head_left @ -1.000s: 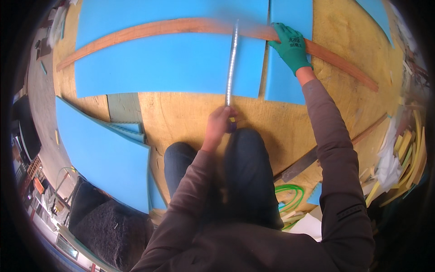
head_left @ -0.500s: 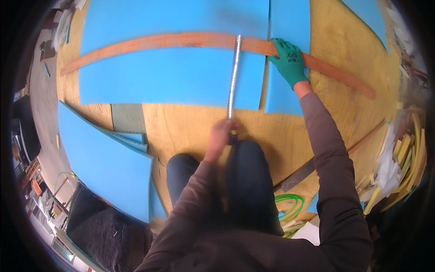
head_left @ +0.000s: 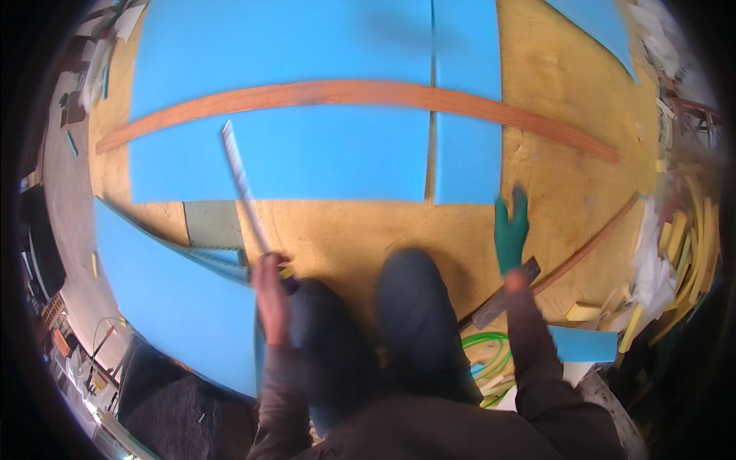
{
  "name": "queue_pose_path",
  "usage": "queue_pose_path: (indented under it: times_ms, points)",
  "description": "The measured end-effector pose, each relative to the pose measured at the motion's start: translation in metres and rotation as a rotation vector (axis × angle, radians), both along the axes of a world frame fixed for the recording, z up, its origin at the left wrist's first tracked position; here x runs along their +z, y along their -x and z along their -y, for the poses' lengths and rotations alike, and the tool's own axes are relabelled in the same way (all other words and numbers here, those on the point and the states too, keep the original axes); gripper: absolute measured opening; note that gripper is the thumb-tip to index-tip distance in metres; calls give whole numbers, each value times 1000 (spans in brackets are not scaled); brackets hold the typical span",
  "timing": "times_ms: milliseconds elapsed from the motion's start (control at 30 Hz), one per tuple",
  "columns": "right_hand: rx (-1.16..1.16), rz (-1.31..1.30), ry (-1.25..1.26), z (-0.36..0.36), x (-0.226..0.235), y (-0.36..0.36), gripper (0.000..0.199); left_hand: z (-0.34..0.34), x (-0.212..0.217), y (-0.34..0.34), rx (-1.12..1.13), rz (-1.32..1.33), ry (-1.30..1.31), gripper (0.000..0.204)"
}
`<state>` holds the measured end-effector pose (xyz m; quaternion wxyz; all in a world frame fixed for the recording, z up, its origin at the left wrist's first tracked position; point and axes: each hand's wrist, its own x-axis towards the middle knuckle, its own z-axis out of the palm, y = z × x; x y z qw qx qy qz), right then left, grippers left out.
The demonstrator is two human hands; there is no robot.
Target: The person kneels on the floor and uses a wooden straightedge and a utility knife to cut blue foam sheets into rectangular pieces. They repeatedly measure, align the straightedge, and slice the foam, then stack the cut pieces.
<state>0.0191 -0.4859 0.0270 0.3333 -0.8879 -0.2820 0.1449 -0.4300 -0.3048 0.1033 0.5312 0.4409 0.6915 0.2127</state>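
My bare left hand (head_left: 271, 295) is closed around a tape measure (head_left: 287, 280), whose metal blade (head_left: 244, 184) sticks out across a large blue foam sheet (head_left: 322, 161). The blade's end stops just short of a long reddish wooden strip (head_left: 330, 93) lying across the blue sheets. In a green glove, my right hand (head_left: 512, 234) is open above the bare plywood, beside the lower right corner of a narrower blue sheet (head_left: 468, 165). Its fingers are blurred and apart, and I see nothing held in them.
At the left leans another blue sheet (head_left: 184, 291). A dark flat bar (head_left: 494, 303) and a thin wooden strip (head_left: 586, 245) lie near my right forearm. Yellow foam offcuts (head_left: 686, 245) and white plastic (head_left: 652, 272) pile up at the right, with green cord (head_left: 491, 349) by my knee.
My left hand has moved left with the tape measure, and its blade has come away from the wooden strip. My right hand has let go of the strip and drawn back toward me.
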Motion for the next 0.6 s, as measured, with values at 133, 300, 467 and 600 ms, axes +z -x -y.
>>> queue_pose_path:
  times_ms: [133,300,467,600]
  points:
    - [-321,-256,642,222,29,97,42,-5,9,102,60,-363,-124,30]
    - [-585,-1055,845,304,-6,158,49,19,-37,237,14,-615,-226,26]
    - [-497,-796,757,322,-37,177,47,31,-73,312,-203,-870,-184,15]
    - [243,76,702,378,-68,181,21,24,-55,301,-265,-1181,-71,45]
